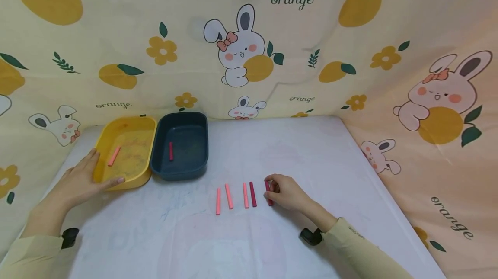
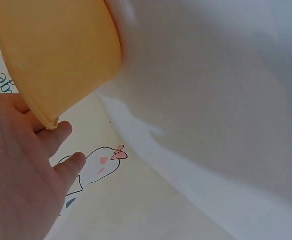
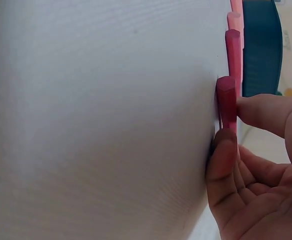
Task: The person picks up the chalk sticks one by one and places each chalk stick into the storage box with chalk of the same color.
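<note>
My left hand [image 1: 79, 179] rests against the near-left corner of a yellow bin [image 1: 102, 140], fingers along its side and thumb at the front rim. In the left wrist view, two fingertips stick out past the rim. My right hand [image 1: 288, 190] pinches a dark red crayon [image 3: 227, 102] lying on the table, thumb at one side and fingertips at the other. Left of it lies another dark red crayon [image 1: 253, 194], beside a pink crayon [image 1: 246, 195]. Further left are two more pink crayons, one slanted [image 1: 229, 196] and one upright in view [image 1: 218, 201].
A dark blue bin [image 1: 179, 175] stands against the yellow one and holds a dark red crayon [image 1: 171, 151]. One pink crayon [image 1: 114, 156] lies in the yellow bin. The white-covered table [image 1: 311, 153] meets a bunny-print cloth [image 1: 303, 45] at the back and right.
</note>
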`<state>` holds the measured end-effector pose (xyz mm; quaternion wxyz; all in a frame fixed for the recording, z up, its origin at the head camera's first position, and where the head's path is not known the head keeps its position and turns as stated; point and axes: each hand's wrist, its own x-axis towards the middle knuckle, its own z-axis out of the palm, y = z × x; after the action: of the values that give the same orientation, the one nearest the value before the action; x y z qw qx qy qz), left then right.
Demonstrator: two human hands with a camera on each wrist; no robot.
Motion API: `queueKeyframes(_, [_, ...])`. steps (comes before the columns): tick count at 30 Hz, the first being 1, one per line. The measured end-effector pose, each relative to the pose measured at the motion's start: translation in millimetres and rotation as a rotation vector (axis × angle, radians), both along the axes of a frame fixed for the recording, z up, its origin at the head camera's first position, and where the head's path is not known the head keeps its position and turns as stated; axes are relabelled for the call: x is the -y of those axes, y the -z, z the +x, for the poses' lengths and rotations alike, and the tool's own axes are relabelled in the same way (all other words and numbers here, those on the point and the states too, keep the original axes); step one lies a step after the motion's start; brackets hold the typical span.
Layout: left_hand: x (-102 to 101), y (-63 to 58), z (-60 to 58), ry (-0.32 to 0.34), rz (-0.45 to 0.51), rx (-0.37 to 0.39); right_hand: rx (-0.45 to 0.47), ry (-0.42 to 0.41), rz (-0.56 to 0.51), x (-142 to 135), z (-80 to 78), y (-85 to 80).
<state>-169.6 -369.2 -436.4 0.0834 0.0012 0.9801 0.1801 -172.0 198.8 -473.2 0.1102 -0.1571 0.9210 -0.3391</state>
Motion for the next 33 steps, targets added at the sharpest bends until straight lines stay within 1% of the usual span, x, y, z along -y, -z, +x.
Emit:
queueKeyframes(11, [2,-1.2,1.1,-0.02,0.008,0.016,0.01,0.037,-0.092,-2,1.1,-1.5])
queueKeyframes(17, [2,-0.5,1.1,-0.01,0.014,0.018,0.01,0.072,-0.149,0,1.4,-1.1])
queueKeyframes(21, [0,1.3,0.9,-0.003,0.031,0.016,0.025,0.13,-0.229,3,-0.8,-5.1])
queueKeyframes(24, [-1,2.6,0.9,-0.001,0.038,0.005,0.029,0.165,-0.295,7,-5.4,-9.4])
queueKeyframes(27, [-1,3.8,1.1,0.003,0.04,-0.003,0.027,0.18,-0.364,13,-11.8,-14.9])
queueKeyframes(33, [0,4.8,1.2,-0.001,0.031,-0.002,0.015,0.185,-0.508,34,-25.2,-32.9])
